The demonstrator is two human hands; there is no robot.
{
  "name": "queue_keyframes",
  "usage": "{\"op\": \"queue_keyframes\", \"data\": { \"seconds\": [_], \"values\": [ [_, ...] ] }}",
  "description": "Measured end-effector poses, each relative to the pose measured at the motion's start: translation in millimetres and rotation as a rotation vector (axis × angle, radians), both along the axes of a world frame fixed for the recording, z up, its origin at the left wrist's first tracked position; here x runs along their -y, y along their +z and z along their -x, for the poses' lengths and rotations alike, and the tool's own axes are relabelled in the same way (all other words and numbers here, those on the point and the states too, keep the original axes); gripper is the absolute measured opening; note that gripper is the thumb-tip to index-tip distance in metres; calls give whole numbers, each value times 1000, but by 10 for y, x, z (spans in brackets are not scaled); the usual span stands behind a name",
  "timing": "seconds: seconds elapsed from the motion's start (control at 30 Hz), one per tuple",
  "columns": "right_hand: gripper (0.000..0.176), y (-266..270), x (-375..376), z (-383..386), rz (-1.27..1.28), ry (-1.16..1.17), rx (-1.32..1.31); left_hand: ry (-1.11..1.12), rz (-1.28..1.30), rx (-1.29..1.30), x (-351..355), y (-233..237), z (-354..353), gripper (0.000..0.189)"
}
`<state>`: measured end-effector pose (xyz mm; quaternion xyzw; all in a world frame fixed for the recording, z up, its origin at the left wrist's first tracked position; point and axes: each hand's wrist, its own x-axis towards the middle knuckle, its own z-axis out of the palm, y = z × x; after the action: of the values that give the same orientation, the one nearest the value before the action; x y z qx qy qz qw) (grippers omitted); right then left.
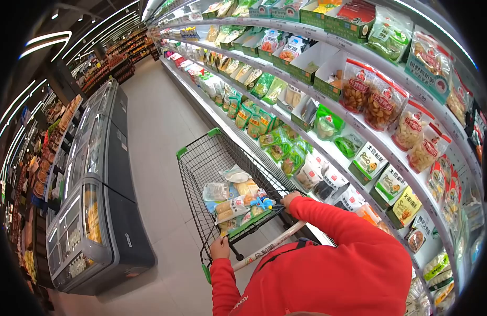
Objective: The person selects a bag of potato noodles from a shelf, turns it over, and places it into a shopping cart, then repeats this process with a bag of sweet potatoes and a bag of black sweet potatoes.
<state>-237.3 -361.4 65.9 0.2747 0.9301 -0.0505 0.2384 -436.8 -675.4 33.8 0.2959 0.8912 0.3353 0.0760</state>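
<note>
A black wire shopping cart [193, 176] with green corner pieces stands in front of me. My left hand [219, 248] is closed on the cart's frame at its rear left, near the handlebar [269, 245]. On the opposite side, my right hand [291, 200] is closed on the rear right part of the frame, its fingers partly hidden. Inside the basket lie several packages: a clear plastic box [215, 191], a bag of pale rolls [230, 209], a white bag [235, 174] and a blue item [263, 202].
Refrigerated shelves [285, 108] full of bagged and boxed food curve along the right, close to the cart. To the left stands a long grey chest freezer [125, 231]. A tiled aisle floor [159, 137] runs ahead between them toward more stocked shelves [135, 47].
</note>
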Motion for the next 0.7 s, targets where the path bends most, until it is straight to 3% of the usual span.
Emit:
{"op": "queue_keyframes", "data": {
  "seconds": [0.17,0.37,0.53,0.63,0.7],
  "values": [
    [31,139,-193,276,22,63,20,-116,71,143,-177,46,276,38],
    [32,11,-601,805,-6,95,38,-71,7,183,-525,86,744,40],
    [33,-68,-949,1336,39,39,-11,69,-100,134,-834,81,1383,16],
    [33,9,-1195,1730,68,77,86,193,-174,140,-1046,-49,1824,14],
    [34,-127,-1359,1974,38,56,54,117,-111,43,-1208,-137,2128,15]
  ]
}}
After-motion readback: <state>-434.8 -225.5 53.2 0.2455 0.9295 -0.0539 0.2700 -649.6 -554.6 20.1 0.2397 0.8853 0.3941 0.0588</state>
